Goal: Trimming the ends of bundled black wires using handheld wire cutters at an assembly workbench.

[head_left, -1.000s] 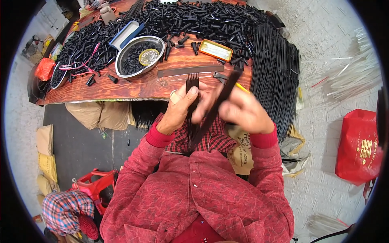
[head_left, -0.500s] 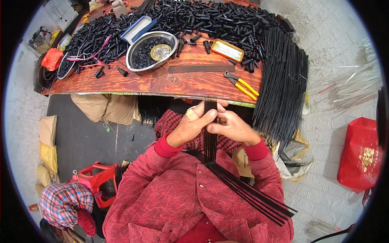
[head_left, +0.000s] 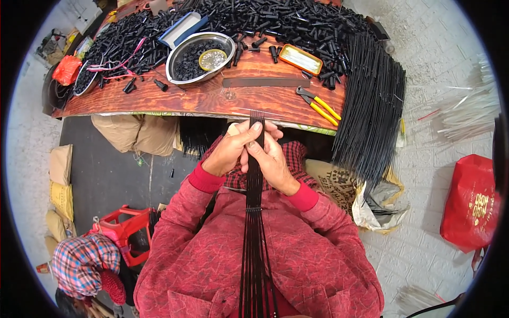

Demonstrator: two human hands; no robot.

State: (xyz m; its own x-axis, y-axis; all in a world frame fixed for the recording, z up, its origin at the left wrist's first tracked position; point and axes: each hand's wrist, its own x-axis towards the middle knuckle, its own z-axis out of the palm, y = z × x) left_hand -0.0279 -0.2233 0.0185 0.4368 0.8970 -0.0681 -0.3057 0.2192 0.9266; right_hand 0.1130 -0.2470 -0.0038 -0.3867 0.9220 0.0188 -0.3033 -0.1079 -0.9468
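At one wooden table (head_left: 196,100), left hand (head_left: 231,147) and right hand (head_left: 274,167) grip one black bundle (head_left: 254,228)

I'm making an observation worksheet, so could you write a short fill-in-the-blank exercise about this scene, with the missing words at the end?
1. The left hand and the right hand are both on one bundle of thin strips, coloured ____.
2. The pliers on the table have handles coloured ____.
3. In the picture, the metal bowl lies to the ____ of the pliers.
4. The large bag near the picture's right edge is coloured ____.

Missing words: black; yellow; left; red.
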